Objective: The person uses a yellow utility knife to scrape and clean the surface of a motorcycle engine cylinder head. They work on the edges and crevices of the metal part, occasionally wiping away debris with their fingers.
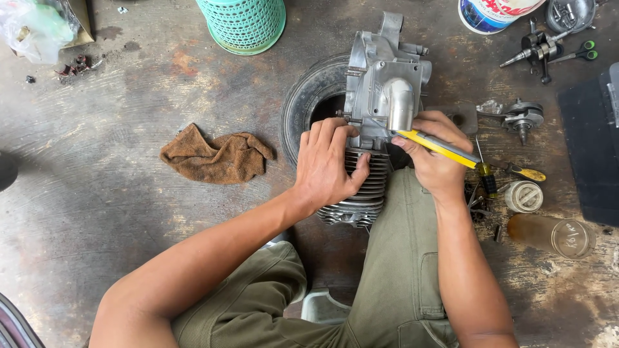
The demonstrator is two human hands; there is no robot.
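Note:
A small silver engine (pixel 383 84), with a crankcase on top and a finned cylinder (pixel 362 200) below, rests upright on a small black tyre (pixel 308 96) on the floor. My left hand (pixel 329 164) grips the engine where the cylinder meets the crankcase. In my right hand (pixel 435 154) is a yellow utility knife (pixel 438 147), whose tip touches the engine's seam just under a rounded silver housing.
A brown rag (pixel 216 154) lies left of the tyre. A green plastic basket (pixel 244 22) stands at the top. To the right lie a crankshaft (pixel 519 117), screwdrivers (pixel 516 171), a glass jar (pixel 554 235), scissors (pixel 580 53) and a dark mat (pixel 590 148). My legs in olive trousers (pixel 400 270) frame the engine.

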